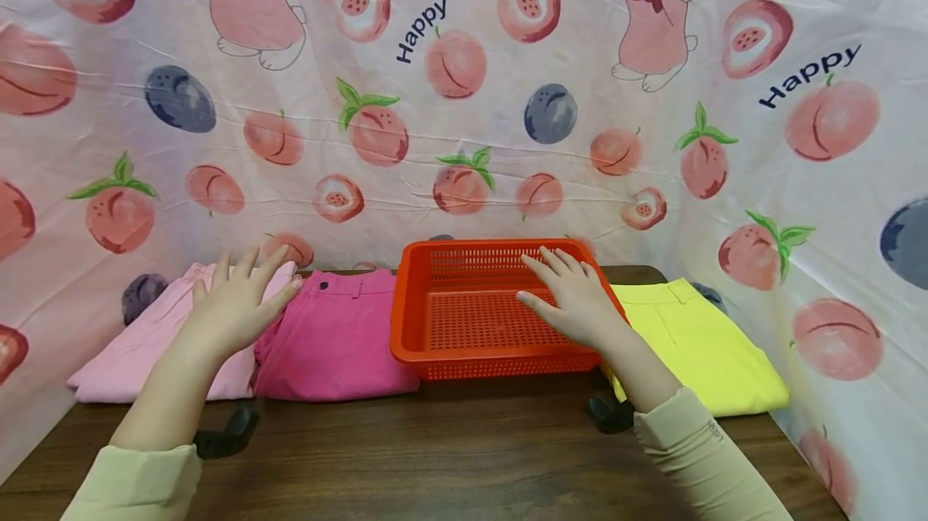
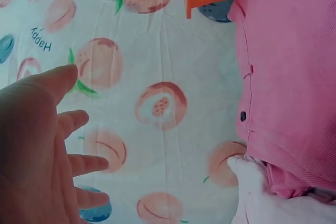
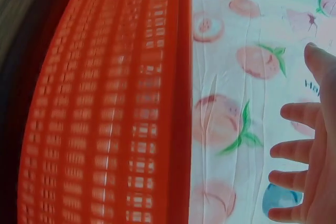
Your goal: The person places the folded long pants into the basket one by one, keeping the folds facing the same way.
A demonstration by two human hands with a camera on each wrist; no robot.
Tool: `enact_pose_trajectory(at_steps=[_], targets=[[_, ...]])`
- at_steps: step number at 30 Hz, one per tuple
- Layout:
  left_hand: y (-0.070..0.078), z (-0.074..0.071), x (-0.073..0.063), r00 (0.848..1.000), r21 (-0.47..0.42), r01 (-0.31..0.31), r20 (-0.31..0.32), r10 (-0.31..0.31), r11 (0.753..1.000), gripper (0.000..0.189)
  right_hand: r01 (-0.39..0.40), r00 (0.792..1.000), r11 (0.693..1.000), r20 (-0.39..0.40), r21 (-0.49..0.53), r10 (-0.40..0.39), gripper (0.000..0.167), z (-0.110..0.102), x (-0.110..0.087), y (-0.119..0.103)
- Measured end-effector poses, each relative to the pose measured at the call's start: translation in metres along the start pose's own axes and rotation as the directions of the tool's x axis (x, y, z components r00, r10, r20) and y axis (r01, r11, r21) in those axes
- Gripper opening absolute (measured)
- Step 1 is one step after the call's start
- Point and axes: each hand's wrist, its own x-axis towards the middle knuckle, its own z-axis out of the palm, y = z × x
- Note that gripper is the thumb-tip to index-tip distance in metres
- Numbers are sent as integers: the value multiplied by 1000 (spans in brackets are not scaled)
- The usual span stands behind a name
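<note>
My left hand [image 1: 234, 303], fingers spread and holding nothing, hovers over the folded light pink trousers [image 1: 145, 356]. Beside these, to the right, lie folded hot pink trousers [image 1: 341, 344] with a dark button at the waistband; they also show in the left wrist view [image 2: 294, 66]. An orange-red plastic basket [image 1: 500, 364] with slotted walls stands in the middle, nothing inside it. Above its right part is my right hand [image 1: 573, 299], fingers extended and apart, gripping nothing. Folded yellow trousers [image 1: 696, 352] lie right of the basket, partly behind my right forearm.
A dark brown wooden table [image 1: 406, 456] carries everything. Behind and at both sides hangs a fruit-printed cloth [image 1: 464, 126]. Black straps or mounts [image 1: 228, 432] show at both wrists.
</note>
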Motion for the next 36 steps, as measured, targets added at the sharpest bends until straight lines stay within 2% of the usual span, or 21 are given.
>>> enact_pose_trajectory(at_steps=[12,17,21,25,28,32,36], targets=[[-3,6,-11,1000,-64,22,11,-21,998,75,61,998,994,-34,96,-58,63,20,0,-39],[-10,11,-15,999,-94,-18,-29,16,995,73,100,994,980,-54,169,-93,62,30,1,-53],[-18,15,-17,996,-174,-68,-60,59,982,71,134,990,960,-64,246,-122,60,39,1,-64],[-20,19,-18,995,-238,-85,-72,69,968,70,145,989,943,-59,299,-134,59,44,2,-77],[-21,21,-20,995,-255,-74,-78,56,964,69,168,986,921,-69,351,-153,58,47,2,-87],[-25,23,-21,997,-266,-23,-73,4,964,68,199,980,878,-95,436,-175,57,54,2,-99],[-31,25,-23,996,-279,11,-82,-36,960,67,196,980,838,-88,509,-176,54,61,2,-110]])
